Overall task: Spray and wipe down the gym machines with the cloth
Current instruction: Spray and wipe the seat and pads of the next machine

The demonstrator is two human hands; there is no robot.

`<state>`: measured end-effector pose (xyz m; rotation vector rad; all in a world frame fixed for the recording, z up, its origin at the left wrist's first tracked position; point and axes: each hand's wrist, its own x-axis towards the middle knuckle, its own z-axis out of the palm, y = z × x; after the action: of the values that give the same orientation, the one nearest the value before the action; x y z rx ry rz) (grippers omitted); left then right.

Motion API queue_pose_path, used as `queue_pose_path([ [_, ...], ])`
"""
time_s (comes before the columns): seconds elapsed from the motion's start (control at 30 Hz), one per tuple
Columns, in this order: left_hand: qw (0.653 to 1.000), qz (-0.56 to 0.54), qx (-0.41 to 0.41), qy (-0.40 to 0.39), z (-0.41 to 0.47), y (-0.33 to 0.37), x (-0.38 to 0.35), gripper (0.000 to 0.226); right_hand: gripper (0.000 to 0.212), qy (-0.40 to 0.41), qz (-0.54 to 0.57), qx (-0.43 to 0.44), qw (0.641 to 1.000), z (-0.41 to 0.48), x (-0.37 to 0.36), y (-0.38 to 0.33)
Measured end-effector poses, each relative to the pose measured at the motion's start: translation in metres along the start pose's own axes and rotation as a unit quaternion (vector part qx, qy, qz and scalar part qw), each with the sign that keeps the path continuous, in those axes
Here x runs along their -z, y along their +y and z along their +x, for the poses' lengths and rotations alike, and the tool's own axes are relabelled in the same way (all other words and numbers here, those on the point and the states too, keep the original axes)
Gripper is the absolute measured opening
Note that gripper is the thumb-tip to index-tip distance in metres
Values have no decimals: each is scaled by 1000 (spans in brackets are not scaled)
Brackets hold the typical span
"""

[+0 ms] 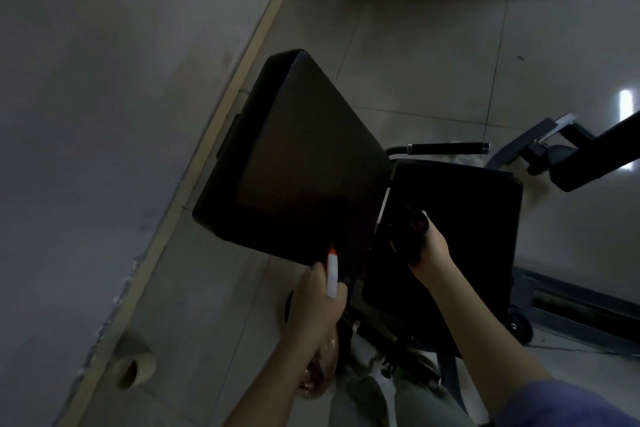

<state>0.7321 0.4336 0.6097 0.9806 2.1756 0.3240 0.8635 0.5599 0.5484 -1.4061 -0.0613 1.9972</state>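
Note:
A black padded gym bench fills the middle: its raised back pad (294,156) on the left, its seat pad (460,218) on the right. My left hand (317,302) grips a spray bottle (332,274) with a white head and red nozzle, pointing up at the back pad's lower edge. The bottle's clear body shows below my wrist. My right hand (427,250) is closed on a dark cloth (410,232), pressed at the seat pad's left edge near the gap between the pads.
A wall (104,114) with a tan baseboard runs along the left. A roll of tape (135,369) lies on the tile floor by it. A black handle bar (446,148) sticks out behind the seat. Another machine's frame (554,152) stands at right.

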Motion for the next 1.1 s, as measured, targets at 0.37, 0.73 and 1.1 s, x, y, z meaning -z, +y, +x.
queue_pose_path([
  [0.37, 998, 35, -57, 1, 27, 53, 9, 32, 27, 15, -22, 20, 999, 1, 6, -9],
  [0.73, 991, 86, -101, 24, 43, 78, 44, 14, 29, 13, -12, 14, 1000, 1, 9, -15],
  [1.1, 850, 422, -289, 127, 48, 84, 134, 78, 27, 35, -51, -4, 998, 3, -22, -15],
])
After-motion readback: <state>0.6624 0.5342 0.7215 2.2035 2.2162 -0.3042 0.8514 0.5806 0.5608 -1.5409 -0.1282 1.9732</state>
